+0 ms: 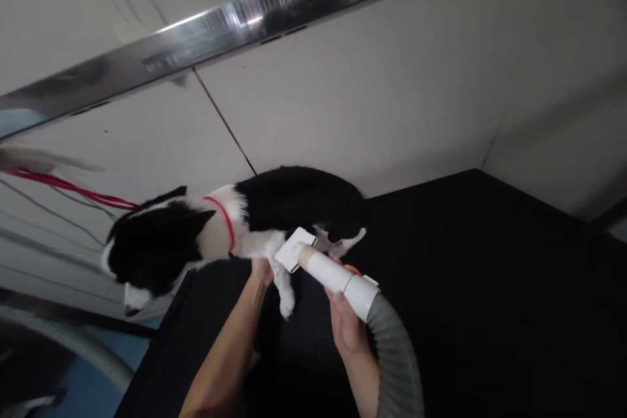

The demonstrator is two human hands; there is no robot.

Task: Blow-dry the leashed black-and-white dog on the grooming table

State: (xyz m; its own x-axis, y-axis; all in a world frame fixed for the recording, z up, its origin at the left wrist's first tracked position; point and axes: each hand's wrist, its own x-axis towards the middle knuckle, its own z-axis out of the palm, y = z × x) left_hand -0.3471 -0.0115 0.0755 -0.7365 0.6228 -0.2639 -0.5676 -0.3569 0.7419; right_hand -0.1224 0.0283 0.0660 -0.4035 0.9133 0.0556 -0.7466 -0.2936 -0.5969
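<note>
A black and white dog (304,199) with a red collar (223,219) is on a black table, its head to the left. My left hand (263,271) grips the dog's front leg (283,284); its fingers are mostly hidden behind the leg. My right hand (345,320) is wrapped around the white handle of a pet dryer nozzle (333,274). The flat, wide white tip (296,249) points at the front leg and chest, close to the fur. A grey ribbed hose (399,356) runs from the handle down to the bottom edge.
The black tabletop (480,287) stretches to the right and meets pale wall panels (392,98). A shiny metal bar (245,19) crosses above the dog. Red cords (73,188) run in from the left towards its head. Another ribbed hose (83,343) lies low on the left.
</note>
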